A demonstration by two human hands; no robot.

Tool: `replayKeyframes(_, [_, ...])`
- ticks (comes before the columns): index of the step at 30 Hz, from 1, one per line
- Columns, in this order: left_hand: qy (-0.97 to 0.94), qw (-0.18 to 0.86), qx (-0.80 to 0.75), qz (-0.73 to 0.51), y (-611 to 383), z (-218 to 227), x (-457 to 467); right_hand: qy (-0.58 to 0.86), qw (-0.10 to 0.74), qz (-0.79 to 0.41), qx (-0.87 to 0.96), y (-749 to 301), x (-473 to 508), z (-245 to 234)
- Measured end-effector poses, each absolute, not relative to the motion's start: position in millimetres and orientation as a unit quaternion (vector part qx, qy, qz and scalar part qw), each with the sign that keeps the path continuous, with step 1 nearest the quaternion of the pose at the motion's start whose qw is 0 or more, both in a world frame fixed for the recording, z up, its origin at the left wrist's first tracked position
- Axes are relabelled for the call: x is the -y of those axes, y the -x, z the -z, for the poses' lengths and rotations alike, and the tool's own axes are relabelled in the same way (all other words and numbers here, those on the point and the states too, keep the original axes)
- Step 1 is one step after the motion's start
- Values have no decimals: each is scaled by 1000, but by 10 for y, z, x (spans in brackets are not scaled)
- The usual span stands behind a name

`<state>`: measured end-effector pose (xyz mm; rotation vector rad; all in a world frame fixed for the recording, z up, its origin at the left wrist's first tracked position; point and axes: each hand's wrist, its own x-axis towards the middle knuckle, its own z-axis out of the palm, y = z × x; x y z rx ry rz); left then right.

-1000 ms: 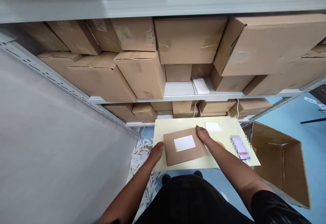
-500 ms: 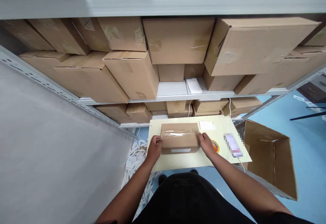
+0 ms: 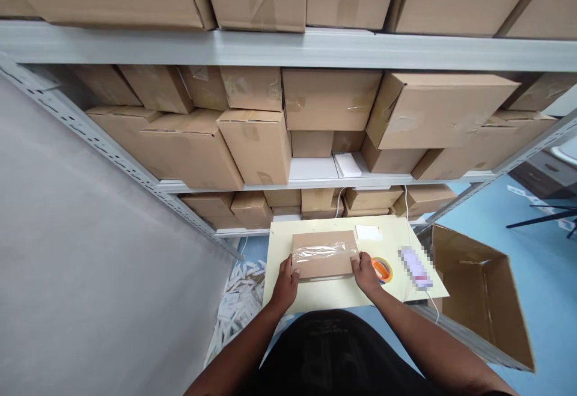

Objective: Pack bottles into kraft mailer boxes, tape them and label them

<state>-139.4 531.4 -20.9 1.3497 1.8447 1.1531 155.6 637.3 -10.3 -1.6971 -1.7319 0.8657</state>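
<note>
A small brown cardboard box lies on the pale yellow table, with clear packing tape running across its top. My left hand grips the box's left end, thumb near the top edge. At the opposite end my right hand holds the box too, its thumb and fingers around the corner. Just beside the right hand is a roll of tape with orange and yellow on it. The undersides of both hands' fingers are partly hidden by the box.
Metal shelves stacked with cardboard boxes stand behind the table. A white card and a blurred-out phone-like object with a white cable lie on the table. To the right is a large open carton; white paper scraps cover the floor at left.
The box has tilted so its label-bearing front side is mostly out of sight. Both hands have stayed at its ends, the left now wrapped closer. The camera view has tipped upward.
</note>
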Motion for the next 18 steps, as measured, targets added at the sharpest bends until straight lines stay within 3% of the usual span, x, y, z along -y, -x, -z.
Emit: replayKeyframes(18, [-559,291,-644,-433,1514,458,-5333,656,226,-283,662,-1499,-6344,66])
